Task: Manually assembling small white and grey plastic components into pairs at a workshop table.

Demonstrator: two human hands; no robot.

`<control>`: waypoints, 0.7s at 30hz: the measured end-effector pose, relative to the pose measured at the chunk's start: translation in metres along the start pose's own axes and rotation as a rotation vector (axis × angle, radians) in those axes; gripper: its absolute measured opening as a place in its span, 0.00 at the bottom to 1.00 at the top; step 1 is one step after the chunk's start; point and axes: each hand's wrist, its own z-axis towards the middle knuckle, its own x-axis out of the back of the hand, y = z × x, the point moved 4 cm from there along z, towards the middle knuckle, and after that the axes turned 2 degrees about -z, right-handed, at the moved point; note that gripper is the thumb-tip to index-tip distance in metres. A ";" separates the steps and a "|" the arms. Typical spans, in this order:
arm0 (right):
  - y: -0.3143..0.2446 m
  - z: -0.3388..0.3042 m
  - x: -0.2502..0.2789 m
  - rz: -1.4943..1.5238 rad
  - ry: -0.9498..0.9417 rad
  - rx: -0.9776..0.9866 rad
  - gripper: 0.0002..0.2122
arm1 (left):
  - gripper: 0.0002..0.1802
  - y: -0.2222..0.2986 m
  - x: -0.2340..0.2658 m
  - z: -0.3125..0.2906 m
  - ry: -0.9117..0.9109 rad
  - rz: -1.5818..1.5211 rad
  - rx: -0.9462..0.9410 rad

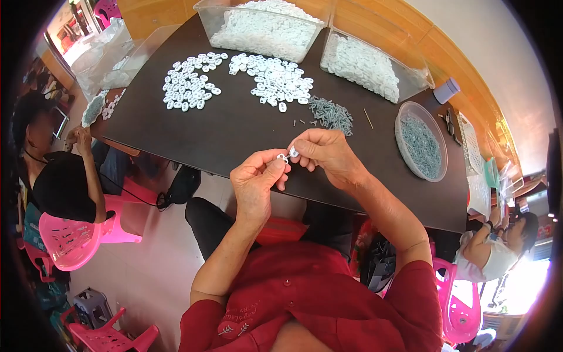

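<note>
Above the table's near edge, my left hand [258,179] pinches a small white plastic piece [282,157] with holes in it. Close beside it my right hand [329,154] grips a white oval plastic piece [294,152] between thumb and fingers. The two pieces are almost together; whether they touch is too small to tell. Beyond my hands lie a pile of grey-green pins [332,114], a heap of white oval pieces [281,81] and a second heap of such pieces [189,83].
Two clear bins of white parts, a left bin [305,23] and a right bin [410,79], stand at the back of the dark table [158,132]. A round tub [400,138] holds more pins. A thin stick [368,118] lies nearby. People sit left and right.
</note>
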 end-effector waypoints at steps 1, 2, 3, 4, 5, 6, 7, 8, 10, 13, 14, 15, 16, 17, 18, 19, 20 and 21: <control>-0.001 -0.001 0.000 -0.035 0.021 0.011 0.08 | 0.09 -0.001 0.000 -0.001 -0.002 0.003 0.002; -0.001 -0.002 -0.002 -0.034 0.021 0.011 0.08 | 0.09 -0.001 0.000 -0.001 -0.002 0.004 0.003; -0.003 -0.003 -0.004 -0.051 0.036 0.030 0.07 | 0.09 -0.001 0.000 -0.001 0.000 0.001 0.006; -0.005 -0.004 -0.004 -0.069 0.053 0.050 0.06 | 0.09 -0.002 0.000 -0.002 0.000 -0.002 0.010; -0.003 -0.003 -0.004 -0.068 0.055 0.049 0.06 | 0.09 -0.003 0.000 -0.002 -0.002 -0.002 0.011; -0.002 -0.003 -0.003 -0.099 0.063 0.089 0.06 | 0.09 -0.003 0.000 -0.002 0.006 -0.004 0.011; -0.002 -0.002 -0.003 -0.129 0.070 0.128 0.06 | 0.08 -0.004 0.001 -0.002 0.014 -0.006 0.011; -0.002 -0.003 -0.006 -0.127 0.071 0.127 0.06 | 0.08 -0.004 0.002 -0.002 0.014 -0.006 0.012; -0.007 -0.007 -0.009 -0.210 0.119 0.192 0.06 | 0.08 -0.004 0.003 -0.002 0.012 -0.005 0.010; -0.004 -0.005 -0.006 -0.261 0.073 0.226 0.06 | 0.09 -0.005 0.004 -0.003 0.019 0.004 0.018; -0.005 -0.006 -0.005 -0.259 0.072 0.226 0.06 | 0.09 -0.005 0.004 -0.003 0.020 0.005 0.018; -0.005 -0.006 -0.005 -0.235 0.059 0.179 0.07 | 0.09 -0.005 0.004 -0.003 0.024 0.008 0.019; -0.004 -0.007 -0.005 -0.210 0.048 0.133 0.07 | 0.09 -0.006 0.004 -0.004 0.027 0.010 0.021; -0.004 -0.007 -0.006 -0.208 0.048 0.132 0.07 | 0.09 -0.006 0.003 -0.004 0.027 0.011 0.022; -0.003 -0.008 -0.006 -0.182 0.042 0.133 0.07 | 0.09 -0.005 0.003 -0.003 0.030 0.011 0.016; -0.003 -0.008 -0.006 -0.155 0.035 0.133 0.07 | 0.09 -0.004 0.002 -0.004 0.033 0.012 0.010; -0.002 -0.008 -0.005 -0.153 0.035 0.132 0.07 | 0.09 -0.003 0.001 -0.004 0.033 0.013 0.011; -0.001 -0.008 -0.004 -0.144 0.032 0.120 0.07 | 0.10 -0.002 0.000 -0.005 0.044 0.014 -0.017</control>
